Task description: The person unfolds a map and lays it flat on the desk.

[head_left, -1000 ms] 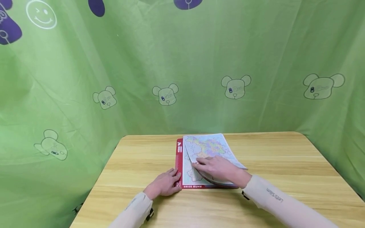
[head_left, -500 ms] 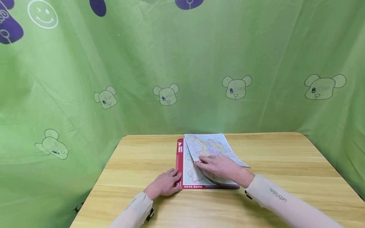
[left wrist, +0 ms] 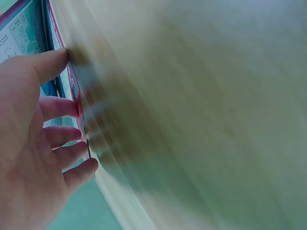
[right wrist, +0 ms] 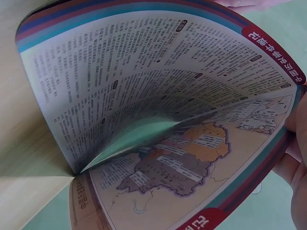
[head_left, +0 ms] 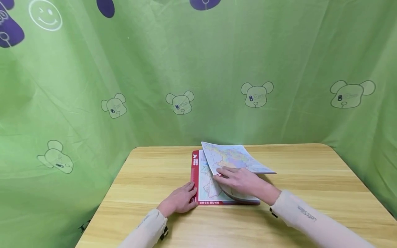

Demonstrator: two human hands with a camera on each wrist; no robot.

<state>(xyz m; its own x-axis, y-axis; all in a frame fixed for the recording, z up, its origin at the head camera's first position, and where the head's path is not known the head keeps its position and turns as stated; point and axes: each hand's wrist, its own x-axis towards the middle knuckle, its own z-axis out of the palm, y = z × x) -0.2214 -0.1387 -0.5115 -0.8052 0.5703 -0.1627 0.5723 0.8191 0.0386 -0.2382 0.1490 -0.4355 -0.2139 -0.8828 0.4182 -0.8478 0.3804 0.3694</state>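
A map atlas (head_left: 206,187) with a red border lies open on the wooden table (head_left: 149,179). My left hand (head_left: 181,199) rests flat on its near left corner, fingertips straight on the red edge (left wrist: 72,81). My right hand (head_left: 245,181) pinches the left edge of a bundle of pages (head_left: 235,156) and holds them lifted and curved above the book. In the right wrist view the raised pages (right wrist: 144,81) arch over a page with a coloured map (right wrist: 182,163), and my fingers (right wrist: 297,158) show at the right edge.
A green curtain (head_left: 186,69) printed with bear faces hangs behind and around the table. Bare wood (head_left: 310,172) stretches to the left and right of the atlas. The table's far edge meets the curtain.
My right hand has raised the bundle of pages higher and drawn it slightly right, so more of the page beneath shows. My left hand has stayed in place.
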